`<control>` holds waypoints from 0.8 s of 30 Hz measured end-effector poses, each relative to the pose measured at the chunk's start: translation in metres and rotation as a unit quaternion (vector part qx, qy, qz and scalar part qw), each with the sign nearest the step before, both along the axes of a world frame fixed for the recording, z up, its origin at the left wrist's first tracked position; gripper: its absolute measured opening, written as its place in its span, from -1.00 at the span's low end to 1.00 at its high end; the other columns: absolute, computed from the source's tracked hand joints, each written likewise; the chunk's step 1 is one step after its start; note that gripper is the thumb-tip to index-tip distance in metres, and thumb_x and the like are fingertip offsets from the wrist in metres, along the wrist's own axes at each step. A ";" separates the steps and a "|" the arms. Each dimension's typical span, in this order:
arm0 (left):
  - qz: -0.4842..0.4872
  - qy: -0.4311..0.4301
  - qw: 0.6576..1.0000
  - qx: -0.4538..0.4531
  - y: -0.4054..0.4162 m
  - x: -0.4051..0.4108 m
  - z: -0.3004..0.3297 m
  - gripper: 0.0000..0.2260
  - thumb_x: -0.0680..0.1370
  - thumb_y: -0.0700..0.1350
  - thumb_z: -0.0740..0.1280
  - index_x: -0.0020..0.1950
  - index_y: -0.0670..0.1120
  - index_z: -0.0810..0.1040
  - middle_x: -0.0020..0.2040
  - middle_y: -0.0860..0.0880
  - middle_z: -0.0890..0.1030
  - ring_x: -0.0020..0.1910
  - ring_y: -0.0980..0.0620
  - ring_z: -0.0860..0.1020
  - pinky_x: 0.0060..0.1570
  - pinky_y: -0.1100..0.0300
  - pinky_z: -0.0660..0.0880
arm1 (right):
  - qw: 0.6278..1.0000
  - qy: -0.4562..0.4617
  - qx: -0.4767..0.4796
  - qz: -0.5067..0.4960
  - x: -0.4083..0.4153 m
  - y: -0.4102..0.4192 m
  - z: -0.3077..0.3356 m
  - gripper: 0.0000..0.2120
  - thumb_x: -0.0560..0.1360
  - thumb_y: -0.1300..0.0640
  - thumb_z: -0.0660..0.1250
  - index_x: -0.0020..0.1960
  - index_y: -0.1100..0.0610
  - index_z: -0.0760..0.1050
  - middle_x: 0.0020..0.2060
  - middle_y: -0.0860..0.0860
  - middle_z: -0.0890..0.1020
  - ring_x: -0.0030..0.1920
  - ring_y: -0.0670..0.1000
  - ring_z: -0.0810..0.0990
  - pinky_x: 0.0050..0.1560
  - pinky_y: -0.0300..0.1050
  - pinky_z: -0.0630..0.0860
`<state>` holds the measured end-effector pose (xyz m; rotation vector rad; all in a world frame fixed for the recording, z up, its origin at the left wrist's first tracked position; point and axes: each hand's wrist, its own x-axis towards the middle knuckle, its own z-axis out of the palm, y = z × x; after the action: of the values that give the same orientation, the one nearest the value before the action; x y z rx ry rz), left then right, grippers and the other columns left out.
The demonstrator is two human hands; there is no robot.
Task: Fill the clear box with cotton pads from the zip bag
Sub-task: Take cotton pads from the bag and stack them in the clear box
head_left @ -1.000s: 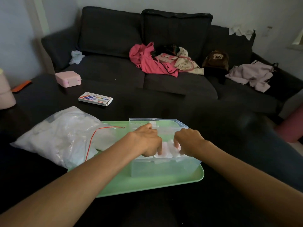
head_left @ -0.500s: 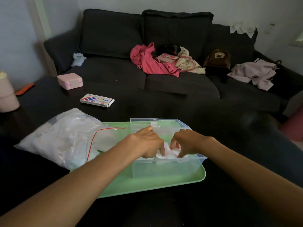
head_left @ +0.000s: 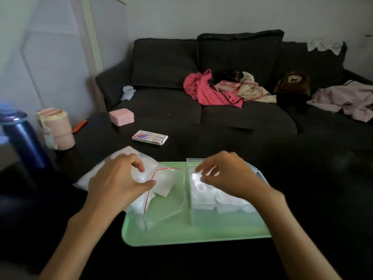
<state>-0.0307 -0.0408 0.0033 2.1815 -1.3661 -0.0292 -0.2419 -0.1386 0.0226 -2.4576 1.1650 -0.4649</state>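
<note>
Right now the left hand (head_left: 115, 180) hovers over the bag (head_left: 141, 178), fingers curled, thumb by the red zip line, gripping nothing that I can see. The right hand (head_left: 228, 174) is over the box (head_left: 222, 209), fingers loosely spread, empty too. Box and bag mouth both sit on the green tray (head_left: 181, 235) on the desk, side by side, bag to the left.

Pads (head_left: 203, 190) already stack up to about the rim at the near end of the box; the far end is hidden behind the right hand.

Tips for the next grab, as I judge it:
- pin the bag's lower lip down, or it slides on the tray
- pull a flat stack, not loose singles
- feed it to whichever end still has room, edges squared
- press lightly, since pads spring back
</note>
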 end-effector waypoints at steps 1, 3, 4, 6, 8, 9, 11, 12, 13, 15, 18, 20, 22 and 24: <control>0.016 0.013 0.999 0.032 0.001 0.003 -0.005 -0.67 0.26 0.22 0.50 -0.19 0.12 0.45 -0.12 0.17 0.44 0.01 0.02 0.52 -0.14 0.15 0.36 | 1.000 -0.004 -0.006 0.005 0.012 0.007 -0.004 -0.82 0.41 0.14 0.41 -0.02 -0.07 0.65 -0.15 -0.13 0.67 -0.12 -0.15 0.60 0.01 -0.15 0.54; 0.045 0.020 0.997 0.066 0.001 0.008 -0.018 -0.66 0.32 0.25 0.44 -0.08 0.11 0.44 -0.04 0.12 0.50 0.06 0.00 0.53 -0.14 0.17 0.34 | 1.000 -0.001 -0.022 0.002 0.032 0.016 -0.015 -0.80 0.44 0.11 0.37 0.02 -0.09 0.63 -0.08 -0.14 0.65 -0.01 -0.10 0.54 0.04 -0.17 0.47; 0.059 0.020 0.995 0.080 0.001 0.012 -0.025 -0.66 0.38 0.24 0.39 0.00 0.10 0.44 0.03 0.08 0.53 0.09 -0.02 0.53 -0.12 0.16 0.35 | 0.999 0.002 -0.034 -0.003 0.039 0.019 -0.022 -0.79 0.45 0.11 0.35 0.05 -0.10 0.61 -0.04 -0.13 0.63 0.04 -0.09 0.52 0.05 -0.18 0.42; 0.080 0.029 0.988 0.125 0.003 0.022 -0.037 -0.64 0.47 0.23 0.29 0.15 0.05 0.45 0.18 0.02 0.53 0.17 -0.08 0.51 0.01 0.12 0.39 | 0.998 -0.001 -0.059 -0.011 0.053 0.023 -0.038 -0.76 0.48 0.12 0.31 0.09 -0.11 0.59 0.00 -0.13 0.62 0.11 -0.07 0.46 0.08 -0.17 0.35; 0.084 0.057 0.983 0.151 0.005 0.034 -0.047 -0.69 0.53 0.18 0.22 0.17 0.05 0.48 0.22 -0.01 0.54 0.20 -0.14 0.50 0.09 0.09 0.41 | 0.997 -0.019 -0.075 -0.012 0.065 0.031 -0.053 -0.76 0.49 0.12 0.28 0.11 -0.10 0.58 0.02 -0.12 0.62 0.15 -0.06 0.43 0.09 -0.18 0.32; 0.082 0.075 0.983 0.145 0.007 0.038 -0.051 -0.75 0.55 0.13 0.21 0.13 0.05 0.51 0.20 -0.03 0.56 0.19 -0.17 0.50 0.11 0.07 0.43 | 0.996 -0.025 -0.080 -0.009 0.071 0.036 -0.060 -0.76 0.50 0.11 0.28 0.11 -0.09 0.59 0.03 -0.11 0.62 0.15 -0.05 0.44 0.10 -0.17 0.32; 0.080 0.110 0.983 0.122 0.009 0.045 -0.056 -0.81 0.58 0.04 0.20 0.07 0.01 0.53 0.15 -0.09 0.59 0.16 -0.21 0.51 0.11 0.05 0.43 | 0.995 -0.023 -0.094 0.000 0.082 0.045 -0.072 -0.76 0.51 0.08 0.26 0.13 -0.07 0.59 0.03 -0.08 0.64 0.13 -0.01 0.45 0.11 -0.14 0.29; 0.079 0.125 0.983 0.111 0.010 0.047 -0.057 -0.82 0.59 0.01 0.19 0.08 -0.01 0.53 0.14 -0.10 0.60 0.16 -0.21 0.52 0.11 0.04 0.42 | 0.995 -0.014 -0.102 0.005 0.086 0.047 -0.077 -0.75 0.52 0.07 0.24 0.14 -0.06 0.59 0.02 -0.07 0.64 0.13 0.01 0.44 0.10 -0.13 0.26; 0.077 0.140 0.982 0.099 0.011 0.048 -0.057 -0.82 0.59 -0.02 0.19 0.09 -0.03 0.52 0.14 -0.10 0.60 0.16 -0.20 0.52 0.12 0.04 0.41 | 0.994 -0.005 -0.110 0.008 0.090 0.047 -0.080 -0.75 0.53 0.06 0.22 0.14 -0.05 0.59 0.01 -0.05 0.64 0.12 0.03 0.44 0.09 -0.11 0.24; 0.071 0.164 0.981 0.080 0.013 0.053 -0.058 -0.83 0.60 -0.04 0.18 0.09 -0.04 0.52 0.09 -0.09 0.61 0.14 -0.17 0.53 0.13 0.04 0.40 | 0.992 0.001 -0.125 0.004 0.099 0.044 -0.085 -0.75 0.54 0.02 0.20 0.13 -0.04 0.60 -0.02 -0.04 0.65 0.11 0.05 0.45 0.06 -0.09 0.22; 0.055 0.187 0.979 0.061 0.020 0.058 -0.061 -0.91 0.59 -0.02 0.22 -0.02 0.02 0.49 -0.05 0.02 0.62 0.09 -0.12 0.56 0.07 0.07 0.41 | 0.991 0.021 -0.130 -0.013 0.115 0.040 -0.092 -0.67 0.52 -0.11 0.23 0.22 -0.05 0.54 0.06 -0.05 0.61 0.14 0.04 0.42 0.08 -0.08 0.20; 0.039 0.200 0.978 0.032 0.025 0.058 -0.062 -0.94 0.55 -0.05 0.30 -0.10 0.05 0.43 -0.15 0.20 0.58 0.08 0.00 0.59 0.06 0.09 0.43 | 0.989 0.064 -0.129 -0.014 0.124 0.038 -0.100 -0.56 0.50 -0.21 0.21 0.30 -0.04 0.45 0.15 -0.02 0.53 0.18 0.06 0.38 0.12 -0.06 0.21; 0.019 0.194 0.981 -0.005 0.027 0.060 -0.062 -0.85 0.50 -0.07 0.38 -0.17 0.06 0.40 -0.14 0.29 0.58 0.02 0.13 0.60 0.03 0.11 0.46 | 0.990 0.081 -0.113 -0.018 0.129 0.036 -0.106 -0.50 0.49 -0.24 0.20 0.35 -0.04 0.38 0.21 -0.03 0.47 0.22 0.06 0.34 0.14 -0.07 0.19; 0.005 0.172 0.985 -0.026 0.028 0.061 -0.062 -0.80 0.47 -0.11 0.40 -0.26 0.10 0.43 -0.07 0.28 0.62 -0.02 0.20 0.61 -0.02 0.14 0.48 | 0.993 0.048 -0.102 -0.024 0.132 0.036 -0.108 -0.53 0.46 -0.23 0.27 0.30 -0.06 0.42 0.19 -0.06 0.48 0.21 0.03 0.35 0.13 -0.10 0.18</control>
<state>0.0301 -0.0131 -0.0584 2.0253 -1.1465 -0.3457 -0.1099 -0.1030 -0.0857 -2.6567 1.2734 -0.5066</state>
